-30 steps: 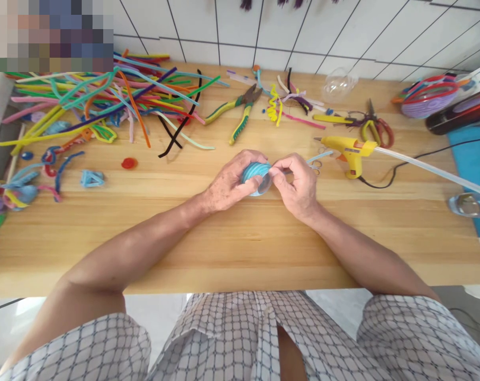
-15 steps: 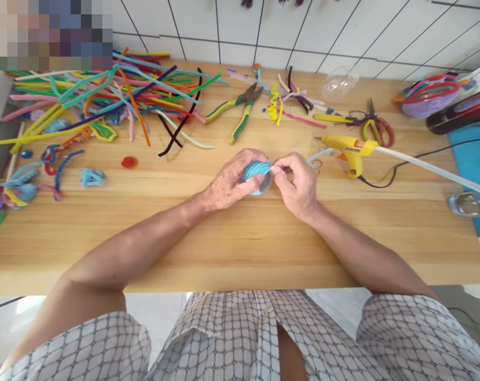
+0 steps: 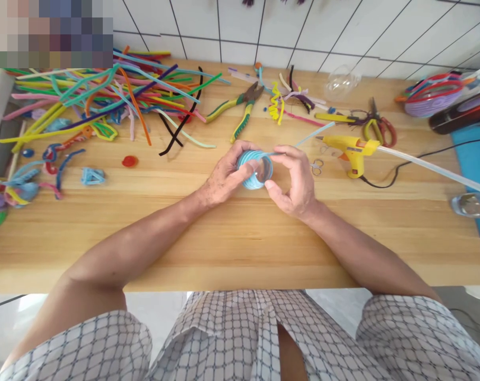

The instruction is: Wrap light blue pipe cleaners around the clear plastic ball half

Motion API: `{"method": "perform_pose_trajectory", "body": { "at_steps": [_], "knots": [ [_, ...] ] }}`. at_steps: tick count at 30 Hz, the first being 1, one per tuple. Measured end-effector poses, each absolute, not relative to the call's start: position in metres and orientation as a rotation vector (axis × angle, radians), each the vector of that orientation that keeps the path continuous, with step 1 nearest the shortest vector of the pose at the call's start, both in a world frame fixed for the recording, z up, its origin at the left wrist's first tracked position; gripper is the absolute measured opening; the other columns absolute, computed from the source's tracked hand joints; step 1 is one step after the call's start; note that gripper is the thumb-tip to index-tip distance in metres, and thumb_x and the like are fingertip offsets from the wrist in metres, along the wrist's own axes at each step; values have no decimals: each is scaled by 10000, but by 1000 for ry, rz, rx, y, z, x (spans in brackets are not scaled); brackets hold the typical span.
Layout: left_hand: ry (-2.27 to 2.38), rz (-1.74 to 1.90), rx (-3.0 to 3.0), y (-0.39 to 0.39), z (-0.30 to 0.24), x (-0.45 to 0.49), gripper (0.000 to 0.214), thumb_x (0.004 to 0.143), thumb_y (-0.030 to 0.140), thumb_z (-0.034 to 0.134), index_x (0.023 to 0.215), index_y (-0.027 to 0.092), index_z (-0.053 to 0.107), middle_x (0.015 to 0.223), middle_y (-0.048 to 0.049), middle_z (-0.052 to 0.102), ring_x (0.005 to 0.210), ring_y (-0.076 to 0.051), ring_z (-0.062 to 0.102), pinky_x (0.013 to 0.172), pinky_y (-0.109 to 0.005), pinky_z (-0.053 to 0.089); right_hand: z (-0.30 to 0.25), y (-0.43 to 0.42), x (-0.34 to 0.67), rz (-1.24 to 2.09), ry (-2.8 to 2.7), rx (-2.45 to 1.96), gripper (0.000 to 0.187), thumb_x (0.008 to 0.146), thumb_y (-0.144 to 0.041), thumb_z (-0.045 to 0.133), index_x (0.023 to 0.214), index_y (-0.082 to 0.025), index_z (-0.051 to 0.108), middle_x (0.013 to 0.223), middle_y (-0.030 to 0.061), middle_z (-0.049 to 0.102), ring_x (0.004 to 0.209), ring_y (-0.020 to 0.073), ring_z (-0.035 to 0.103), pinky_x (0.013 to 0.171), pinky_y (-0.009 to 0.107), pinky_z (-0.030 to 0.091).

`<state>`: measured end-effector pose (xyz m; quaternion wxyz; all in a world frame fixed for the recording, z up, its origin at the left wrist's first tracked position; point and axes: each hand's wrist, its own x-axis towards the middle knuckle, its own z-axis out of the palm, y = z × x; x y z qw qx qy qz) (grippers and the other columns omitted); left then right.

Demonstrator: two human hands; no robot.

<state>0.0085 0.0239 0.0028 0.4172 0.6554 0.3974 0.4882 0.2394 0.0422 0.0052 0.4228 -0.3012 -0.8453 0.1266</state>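
A clear round shell wrapped in coils of light blue pipe cleaner (image 3: 252, 168) is held over the middle of the wooden table (image 3: 232, 248). My left hand (image 3: 224, 177) is closed round its left side. My right hand (image 3: 293, 180) is closed too, thumb under the shell's rim and fingers pinching the loose blue pipe cleaner tail (image 3: 315, 133), which runs up and to the right towards the glue gun.
A pile of coloured pipe cleaners (image 3: 105, 95) covers the back left. Pliers (image 3: 242, 108), a yellow glue gun (image 3: 349, 151) with its cord, small scissors (image 3: 316, 167), larger scissors (image 3: 377, 127), a clear half shell (image 3: 341, 82) and a purple coiled basket (image 3: 428, 98) lie behind and to the right.
Both hands have lifted and turned the wrapped shell so its open side faces me. The blue tail has swung up and away, now pointing towards the back right.
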Motion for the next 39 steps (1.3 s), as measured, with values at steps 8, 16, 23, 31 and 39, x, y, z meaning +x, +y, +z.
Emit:
{"method": "perform_pose_trajectory", "body": {
  "at_steps": [8, 16, 23, 31, 39],
  "knots": [
    [1034, 1231, 1658, 26, 1, 7, 464, 1091, 651, 591, 1296, 238, 646, 1231, -108, 773, 1085, -269, 755, 924, -422, 653, 2, 45, 240, 356, -2158, -757, 559, 992, -489, 731, 1492, -302, 566, 1496, 150, 678, 1383, 405, 673, 1177, 688, 565],
    [999, 1222, 1631, 28, -2, 7, 521, 1083, 690, 603, 1316, 227, 661, 1215, -73, 773, 1087, -232, 732, 953, -402, 644, -1, 44, 238, 313, -2181, -743, 494, 1040, -480, 692, 1482, -294, 572, 1443, 148, 731, 1335, 372, 718, 1131, 617, 613],
    [971, 1222, 1627, 27, -1, 7, 534, 1070, 686, 626, 1308, 209, 657, 1215, -85, 759, 1067, -232, 718, 963, -395, 628, -2, 43, 237, 337, -2158, -708, 528, 1045, -463, 693, 1530, -293, 570, 1444, 149, 730, 1342, 376, 711, 1154, 629, 596],
    [1031, 1219, 1788, 25, -4, 6, 538, 1088, 681, 579, 1404, 246, 590, 1409, -127, 703, 1255, -255, 696, 1108, -427, 591, -4, 47, 239, 312, -2204, -761, 513, 1058, -465, 659, 1536, -297, 585, 1456, 149, 717, 1346, 380, 697, 1152, 651, 592],
    [1051, 1204, 1828, 21, -1, 6, 569, 1110, 684, 523, 1448, 227, 546, 1472, -156, 654, 1297, -270, 676, 1156, -429, 568, -6, 47, 240, 275, -2196, -766, 480, 1067, -457, 653, 1522, -307, 618, 1436, 143, 723, 1324, 373, 700, 1125, 637, 606]
  ]
}}
